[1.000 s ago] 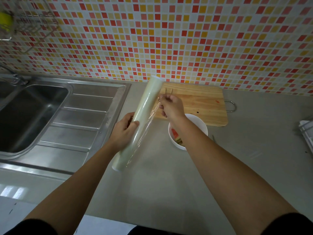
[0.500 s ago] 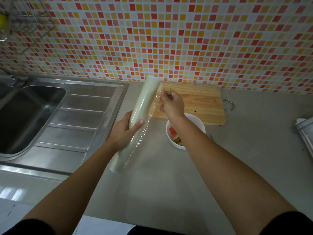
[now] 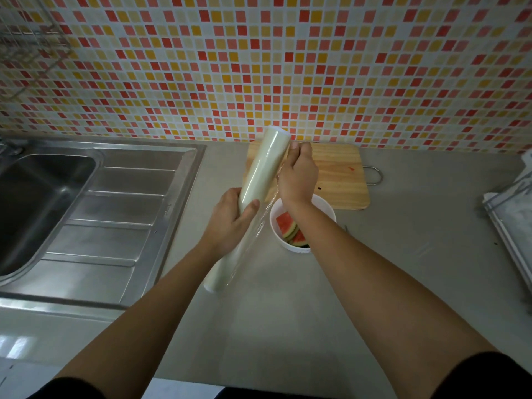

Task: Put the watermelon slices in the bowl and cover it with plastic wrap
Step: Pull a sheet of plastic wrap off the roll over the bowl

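One wrap roll [image 3: 259, 180], centre frame.
Your left hand [image 3: 230, 223] grips it; right hand [image 3: 298, 177] pinches film [image 3: 267, 204], forearm half-covering one bowl [image 3: 326, 207].

Open counter [image 3: 288, 326] ran along the near edge. The bowl [image 3: 327, 207] and cutting board [image 3: 339, 174] blocked the far edge; the sink [image 3: 95, 220] bounded the left edge.

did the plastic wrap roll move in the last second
Yes. The plastic wrap roll has shifted right. Its far end covered the cutting board's left edge before; now board shows on both sides of it, and the roll is nearer the bowl.
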### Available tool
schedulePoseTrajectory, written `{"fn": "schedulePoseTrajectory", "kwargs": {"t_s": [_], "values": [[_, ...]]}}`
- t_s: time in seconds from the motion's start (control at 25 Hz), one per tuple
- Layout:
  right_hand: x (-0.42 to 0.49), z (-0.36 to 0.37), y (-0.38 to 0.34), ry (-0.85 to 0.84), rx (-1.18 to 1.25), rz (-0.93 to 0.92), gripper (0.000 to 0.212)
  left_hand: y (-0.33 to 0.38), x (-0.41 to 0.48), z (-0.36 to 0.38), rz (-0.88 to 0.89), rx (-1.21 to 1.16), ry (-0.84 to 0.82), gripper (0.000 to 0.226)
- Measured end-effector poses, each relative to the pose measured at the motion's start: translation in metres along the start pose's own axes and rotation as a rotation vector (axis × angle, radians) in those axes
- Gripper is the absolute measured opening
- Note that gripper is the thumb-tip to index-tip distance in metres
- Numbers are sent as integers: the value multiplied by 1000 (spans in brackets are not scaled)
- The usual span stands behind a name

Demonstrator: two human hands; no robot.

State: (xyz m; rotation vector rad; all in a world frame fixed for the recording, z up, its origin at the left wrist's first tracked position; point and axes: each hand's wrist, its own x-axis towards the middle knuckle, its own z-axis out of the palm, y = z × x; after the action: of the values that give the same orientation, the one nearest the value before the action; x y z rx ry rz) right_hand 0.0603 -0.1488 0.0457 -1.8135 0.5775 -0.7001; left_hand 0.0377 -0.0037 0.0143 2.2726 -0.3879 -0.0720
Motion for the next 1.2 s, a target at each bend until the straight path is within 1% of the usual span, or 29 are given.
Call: {"fn": "schedulePoseTrajectory", "kwargs": {"t_s": [0.08, 0.24, 0.36, 0.44, 0.52, 0.6, 0.68, 0.76, 0.84, 0.92, 0.96, 1.08, 1.12, 1.2], "values": [[3, -6, 6, 18, -68, -26, 27, 9, 2, 7, -20, -20, 19, 46], [6, -15, 13, 29, -159, -53, 18, 18, 3, 7, 3, -29, 33, 52], [7, -16, 18, 71, -156, -45, 23, 18, 6, 6, 11, -1, 66, 44], [9, -17, 22, 99, -155, -25, 27, 20, 8, 6, -31, -23, 35, 36], [11, -24, 26, 121, -164, -24, 28, 24, 8, 8, -85, -97, -40, 31], [11, -33, 30, 139, -162, -20, 26, 31, 8, 11, -98, -149, -70, 34], [11, -34, 33, 125, -160, 4, 23, 36, 10, 9, -57, -127, -78, 37], [9, -35, 33, 113, -146, 30, 23, 38, 13, 6, 10, -70, -84, 46], [10, -36, 32, 127, -138, 31, 26, 37, 18, 3, 43, -34, -60, 44], [9, -36, 29, 133, -76, 47, 27, 37, 22, 3, 67, -24, -30, 40], [9, -35, 27, 118, -4, 81, 29, 37, 24, 3, 87, -21, -20, 40], [2, -31, 22, 23, 270, 236, 47, 43, 32, -1, 142, -12, -2, 40], [-2, -29, 22, -11, 310, 279, 51, 45, 36, -4, 154, -13, 3, 37], [-14, -23, 23, -80, 308, 347, 57, 50, 44, -12, 169, -19, 19, 33]]}}
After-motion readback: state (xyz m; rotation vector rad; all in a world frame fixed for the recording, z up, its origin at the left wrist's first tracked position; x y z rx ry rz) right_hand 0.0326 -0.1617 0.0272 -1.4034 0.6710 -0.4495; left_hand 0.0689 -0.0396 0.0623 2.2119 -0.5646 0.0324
